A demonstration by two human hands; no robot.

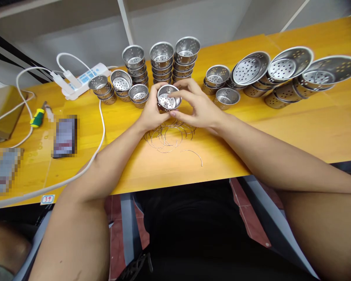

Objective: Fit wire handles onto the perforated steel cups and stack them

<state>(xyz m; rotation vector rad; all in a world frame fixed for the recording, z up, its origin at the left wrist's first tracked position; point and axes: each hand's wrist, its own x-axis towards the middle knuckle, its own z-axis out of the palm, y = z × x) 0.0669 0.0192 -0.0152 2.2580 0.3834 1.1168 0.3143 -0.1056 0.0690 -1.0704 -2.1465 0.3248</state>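
Observation:
A small perforated metal cup [167,102] is held up in front of me, its mouth tilted toward me. My left hand [151,112] wraps around its left side. My right hand [201,104] grips it from the right, with the thumb at the near rim and a finger reaching over the opening. A thin line shows inside the cup, too fine to make out. Below my hands lies a loose pile of curved metal wires [173,137], and one bent wire [196,153] rests apart from it, nearer the table's front edge.
Stacks of perforated cups [161,58] stand behind my hands, with more leaning stacks [289,70] to the right and shorter ones [121,82] to the left. A white power strip [86,82], a cable [102,128], a green-and-yellow screwdriver [37,118] and blurred rectangular objects [64,137] occupy the left side.

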